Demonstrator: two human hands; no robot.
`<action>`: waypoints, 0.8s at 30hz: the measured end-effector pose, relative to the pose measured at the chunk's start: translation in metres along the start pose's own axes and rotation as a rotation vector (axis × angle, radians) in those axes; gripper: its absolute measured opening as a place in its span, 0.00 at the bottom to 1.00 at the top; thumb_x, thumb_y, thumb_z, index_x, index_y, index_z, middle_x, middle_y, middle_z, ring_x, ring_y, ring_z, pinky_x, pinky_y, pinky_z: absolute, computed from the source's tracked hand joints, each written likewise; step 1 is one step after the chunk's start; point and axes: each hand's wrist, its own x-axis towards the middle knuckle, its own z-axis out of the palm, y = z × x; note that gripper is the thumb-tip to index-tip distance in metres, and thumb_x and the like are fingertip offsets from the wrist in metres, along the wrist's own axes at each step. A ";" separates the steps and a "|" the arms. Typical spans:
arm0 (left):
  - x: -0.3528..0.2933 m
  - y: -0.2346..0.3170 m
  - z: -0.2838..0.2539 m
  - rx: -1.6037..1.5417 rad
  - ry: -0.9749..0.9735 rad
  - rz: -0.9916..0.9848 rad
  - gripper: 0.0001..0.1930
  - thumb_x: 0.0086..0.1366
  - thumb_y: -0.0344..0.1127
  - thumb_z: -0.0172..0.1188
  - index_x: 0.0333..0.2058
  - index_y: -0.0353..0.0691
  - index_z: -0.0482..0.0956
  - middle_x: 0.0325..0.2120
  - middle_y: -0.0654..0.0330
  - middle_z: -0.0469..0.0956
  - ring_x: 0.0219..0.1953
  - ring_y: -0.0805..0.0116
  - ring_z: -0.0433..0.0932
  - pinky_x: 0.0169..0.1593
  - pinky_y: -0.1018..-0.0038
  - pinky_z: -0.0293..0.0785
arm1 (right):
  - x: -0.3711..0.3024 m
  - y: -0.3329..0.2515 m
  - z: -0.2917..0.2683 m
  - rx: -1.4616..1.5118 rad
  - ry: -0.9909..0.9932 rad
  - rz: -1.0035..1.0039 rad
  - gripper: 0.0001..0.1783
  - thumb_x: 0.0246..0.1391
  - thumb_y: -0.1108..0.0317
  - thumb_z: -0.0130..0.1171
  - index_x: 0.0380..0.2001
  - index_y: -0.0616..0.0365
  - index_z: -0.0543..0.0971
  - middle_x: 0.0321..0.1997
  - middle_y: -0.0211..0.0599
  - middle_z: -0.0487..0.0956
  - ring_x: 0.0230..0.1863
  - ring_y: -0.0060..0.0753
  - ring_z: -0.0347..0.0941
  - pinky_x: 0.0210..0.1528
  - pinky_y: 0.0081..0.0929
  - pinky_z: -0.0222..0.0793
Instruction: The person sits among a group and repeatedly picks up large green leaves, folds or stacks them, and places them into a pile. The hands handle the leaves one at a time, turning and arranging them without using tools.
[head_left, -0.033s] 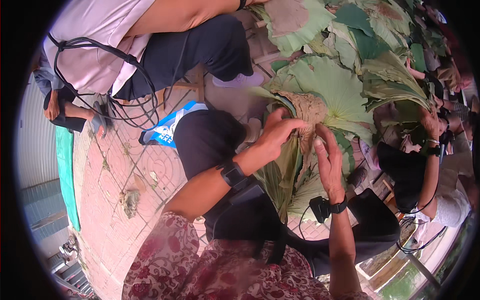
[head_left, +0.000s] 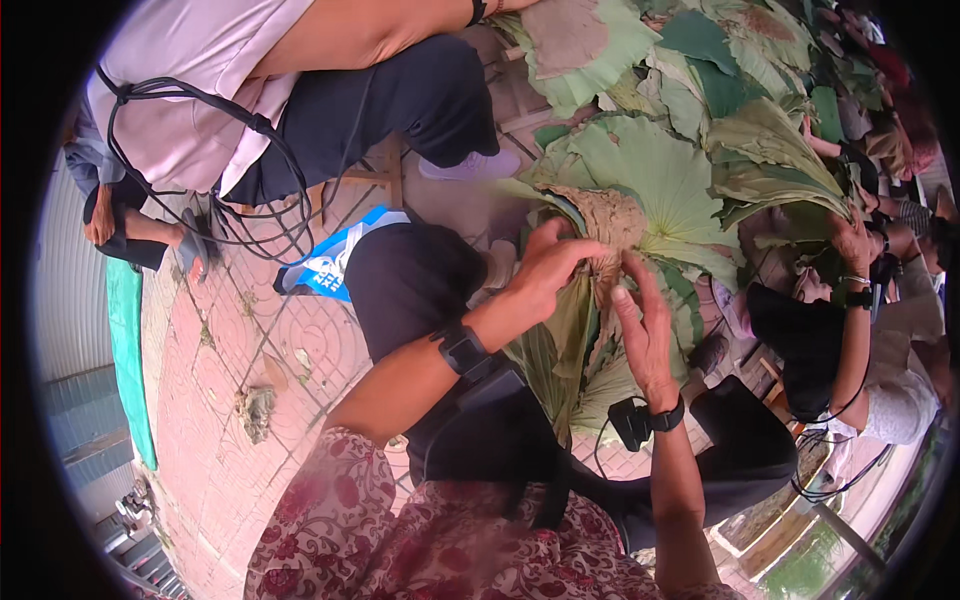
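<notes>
A bundle of folded lotus leaves [head_left: 560, 345], green and yellowish, stands between my knees. A brown, dry leaf piece [head_left: 612, 222] lies over its top. My left hand [head_left: 545, 275] grips the bundle from the left, with fingers curled at the leaf edge and thumb laid across the brown piece. My right hand [head_left: 648, 335] is close on the right side, fingers stretched upward and apart, the fingertips at the lower edge of the brown piece. Behind the bundle spreads a large, pale green lotus leaf [head_left: 650, 180]. Leaves partly hide the left fingers.
A heap of lotus leaves [head_left: 690, 75] lies at the far side. One person in dark trousers [head_left: 400, 110] sits at the far left. At the right, another person's hand [head_left: 852, 245] holds leaves. A blue and white bag [head_left: 335, 262] lies on the pink paving [head_left: 230, 350] by my left knee.
The whole view has shifted slightly to the left. Both hands stay at the leaf bundle with nearly the same grip and pose.
</notes>
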 end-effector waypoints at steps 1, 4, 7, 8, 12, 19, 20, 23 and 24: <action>-0.002 0.002 0.001 -0.049 -0.025 0.012 0.21 0.55 0.33 0.70 0.46 0.33 0.75 0.37 0.58 0.80 0.39 0.70 0.79 0.41 0.72 0.74 | -0.006 -0.001 0.006 0.018 -0.004 -0.003 0.34 0.65 0.54 0.58 0.65 0.67 0.67 0.65 0.59 0.70 0.61 0.53 0.73 0.62 0.43 0.70; -0.009 0.004 0.008 -0.054 -0.051 0.007 0.22 0.56 0.33 0.70 0.48 0.32 0.75 0.39 0.57 0.81 0.40 0.68 0.81 0.42 0.71 0.76 | -0.012 -0.007 0.009 0.006 0.009 0.001 0.35 0.63 0.57 0.61 0.66 0.67 0.65 0.65 0.60 0.69 0.61 0.54 0.73 0.62 0.42 0.71; -0.014 0.003 0.010 -0.030 -0.103 0.035 0.22 0.61 0.32 0.69 0.52 0.31 0.73 0.41 0.56 0.82 0.41 0.68 0.81 0.45 0.71 0.77 | -0.012 -0.016 0.005 0.036 0.024 0.025 0.36 0.61 0.60 0.64 0.66 0.67 0.65 0.62 0.59 0.71 0.60 0.53 0.73 0.60 0.41 0.73; -0.017 0.004 0.011 -0.025 -0.110 0.047 0.23 0.62 0.32 0.69 0.53 0.31 0.73 0.40 0.56 0.82 0.41 0.68 0.81 0.45 0.72 0.77 | -0.012 -0.019 0.003 0.047 0.024 0.056 0.36 0.61 0.60 0.64 0.66 0.68 0.64 0.62 0.59 0.71 0.60 0.53 0.74 0.60 0.41 0.73; -0.018 0.001 0.007 0.050 -0.233 0.094 0.26 0.62 0.39 0.70 0.53 0.35 0.71 0.39 0.59 0.81 0.39 0.75 0.78 0.39 0.77 0.71 | -0.013 -0.013 0.000 -0.122 0.120 -0.089 0.31 0.68 0.51 0.52 0.60 0.68 0.70 0.48 0.54 0.78 0.51 0.44 0.77 0.50 0.36 0.74; -0.020 -0.003 0.013 0.099 -0.190 0.054 0.26 0.57 0.30 0.73 0.52 0.33 0.71 0.38 0.57 0.82 0.40 0.71 0.80 0.44 0.73 0.76 | -0.016 0.005 -0.011 0.320 0.307 0.270 0.23 0.69 0.53 0.50 0.28 0.64 0.73 0.25 0.28 0.68 0.30 0.26 0.61 0.33 0.25 0.59; -0.017 -0.006 0.014 0.102 -0.209 0.067 0.27 0.56 0.29 0.73 0.52 0.33 0.71 0.38 0.57 0.81 0.40 0.71 0.80 0.43 0.73 0.76 | -0.015 0.001 -0.011 0.294 0.310 0.256 0.23 0.68 0.53 0.51 0.28 0.63 0.73 0.25 0.27 0.68 0.30 0.25 0.61 0.33 0.26 0.59; -0.016 -0.025 0.020 0.034 -0.177 0.194 0.30 0.54 0.23 0.71 0.55 0.34 0.68 0.34 0.61 0.80 0.34 0.73 0.78 0.36 0.77 0.73 | -0.016 0.009 -0.008 0.111 0.230 0.246 0.23 0.67 0.52 0.54 0.28 0.64 0.74 0.25 0.30 0.69 0.31 0.26 0.62 0.35 0.29 0.61; -0.013 -0.032 0.017 0.057 -0.165 0.179 0.30 0.53 0.22 0.70 0.55 0.34 0.68 0.34 0.60 0.80 0.34 0.71 0.78 0.37 0.76 0.73 | -0.015 0.012 -0.010 0.074 0.180 0.249 0.23 0.67 0.53 0.54 0.29 0.64 0.74 0.25 0.32 0.69 0.31 0.27 0.61 0.36 0.30 0.61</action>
